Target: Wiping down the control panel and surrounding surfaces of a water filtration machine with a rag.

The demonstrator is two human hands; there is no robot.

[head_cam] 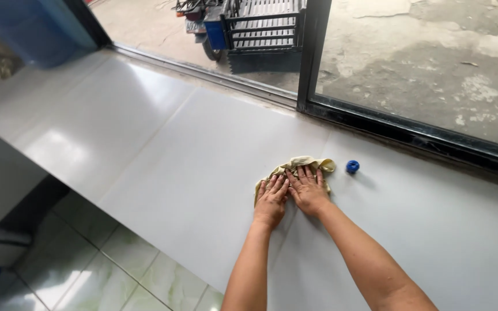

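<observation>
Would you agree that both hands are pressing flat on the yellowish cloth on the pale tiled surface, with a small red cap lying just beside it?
Not quite: the head view shows the cap is blue, not red. Otherwise correct: left hand and right hand press the cloth on the tiled surface.

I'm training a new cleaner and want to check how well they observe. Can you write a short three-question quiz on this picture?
1. True or false: both hands press flat on the cloth.
2. What lies on the floor just beyond the cloth, on the right hand's side? A) a blue cap B) a red sponge C) a spray bottle
3. Fill in: the cloth's colour is pale ____.

Key:
1. True. The left hand and the right hand lie side by side on it, fingers spread.
2. A, the small blue cap, apart from the cloth.
3. Yellow.
</observation>
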